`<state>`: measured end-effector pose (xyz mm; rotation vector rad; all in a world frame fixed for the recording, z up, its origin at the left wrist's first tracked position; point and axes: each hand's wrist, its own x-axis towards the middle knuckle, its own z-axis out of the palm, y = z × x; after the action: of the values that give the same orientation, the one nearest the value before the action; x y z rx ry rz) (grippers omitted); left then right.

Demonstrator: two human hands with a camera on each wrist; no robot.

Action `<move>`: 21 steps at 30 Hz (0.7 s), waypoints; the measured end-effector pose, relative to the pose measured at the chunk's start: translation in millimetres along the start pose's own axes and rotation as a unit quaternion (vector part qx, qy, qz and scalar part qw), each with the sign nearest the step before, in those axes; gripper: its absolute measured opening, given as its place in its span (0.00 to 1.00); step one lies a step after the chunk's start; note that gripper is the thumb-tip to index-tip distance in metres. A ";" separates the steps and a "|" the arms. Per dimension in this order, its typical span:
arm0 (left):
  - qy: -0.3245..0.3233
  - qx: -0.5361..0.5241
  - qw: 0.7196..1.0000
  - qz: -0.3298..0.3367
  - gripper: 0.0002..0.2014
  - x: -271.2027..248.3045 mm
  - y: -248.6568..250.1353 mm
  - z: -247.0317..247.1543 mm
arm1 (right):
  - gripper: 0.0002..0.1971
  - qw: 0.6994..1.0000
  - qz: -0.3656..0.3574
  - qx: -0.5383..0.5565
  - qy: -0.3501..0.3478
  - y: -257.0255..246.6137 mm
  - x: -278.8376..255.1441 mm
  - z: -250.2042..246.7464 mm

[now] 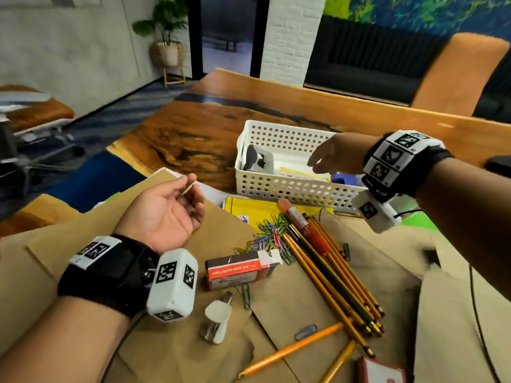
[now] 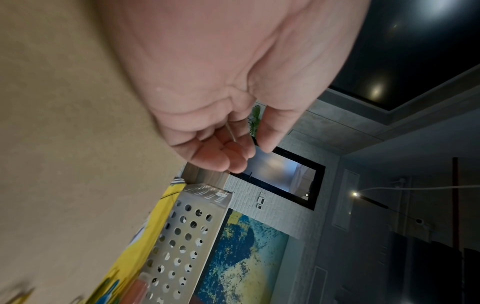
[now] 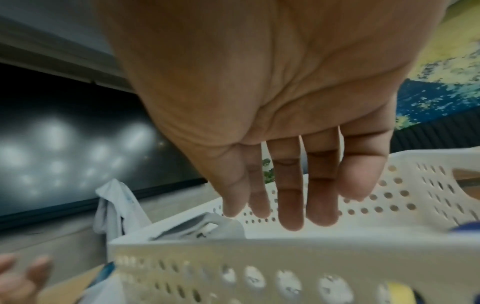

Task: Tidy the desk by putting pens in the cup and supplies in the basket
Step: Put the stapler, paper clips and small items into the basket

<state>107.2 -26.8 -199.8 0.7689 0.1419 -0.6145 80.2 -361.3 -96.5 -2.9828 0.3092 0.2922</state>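
Observation:
My left hand (image 1: pixel 184 199) lies palm up on the brown paper left of the white perforated basket (image 1: pixel 276 186). Its thumb and curled fingers pinch a small thin sliver (image 1: pixel 188 187), seen as a fine wire (image 2: pixel 231 131) in the left wrist view; what it is I cannot tell. My right hand (image 1: pixel 318 164) hovers over the basket's right half with straight fingers (image 3: pixel 291 205) and holds nothing. A grey and white device (image 1: pixel 258 161) and pale notes lie inside the basket. Pencils (image 1: pixel 331 272), a red marker (image 1: pixel 301 225) and an orange pen (image 1: pixel 290 349) lie on the paper. No cup shows.
A heap of coloured paper clips (image 1: pixel 271 233), a red clip box (image 1: pixel 237 269) and a small white tool (image 1: pixel 215 322) lie between my arms. A yellow envelope (image 1: pixel 257 208) sits before the basket. Brown envelopes cover the near desk; bare wood stretches behind the basket.

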 end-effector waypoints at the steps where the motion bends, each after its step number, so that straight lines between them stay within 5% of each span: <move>1: 0.000 0.002 1.000 0.000 0.09 -0.1 0.1 -0.2 | 0.09 1.000 -0.011 -0.019 0.004 -2.3 -10.6 -3.3; 6: -0.001 0.014 1.000 0.002 0.08 -1.1 -0.9 -0.3 | 0.09 0.994 -0.079 -0.071 0.019 -21.5 -77.4 -1.5; 11: -0.009 0.038 0.999 -0.019 0.09 -7.6 3.1 6.0 | 0.11 0.986 -0.112 -0.081 -0.096 -41.1 -130.2 28.0; 16: -0.133 0.176 0.975 -0.015 0.15 -46.1 28.2 30.2 | 0.08 0.987 -0.116 -0.034 -0.101 -35.1 -145.1 47.6; 18: -0.183 0.337 0.923 -0.020 0.25 -62.0 30.7 42.5 | 0.09 0.989 -0.109 -0.014 -0.094 -30.5 -144.6 47.4; 19: -0.195 0.440 0.876 -0.027 0.29 -68.2 28.3 49.6 | 0.09 0.991 -0.109 0.000 -0.082 -28.0 -143.8 45.6; 21: -0.192 0.650 0.735 -0.028 0.31 -76.7 18.0 61.3 | 0.08 0.992 -0.104 0.043 -0.049 -24.9 -141.0 41.3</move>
<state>48.7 -23.1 -119.0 1.9729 -0.7561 -0.8969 -57.2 -304.4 -105.2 -2.8713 0.0001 0.3893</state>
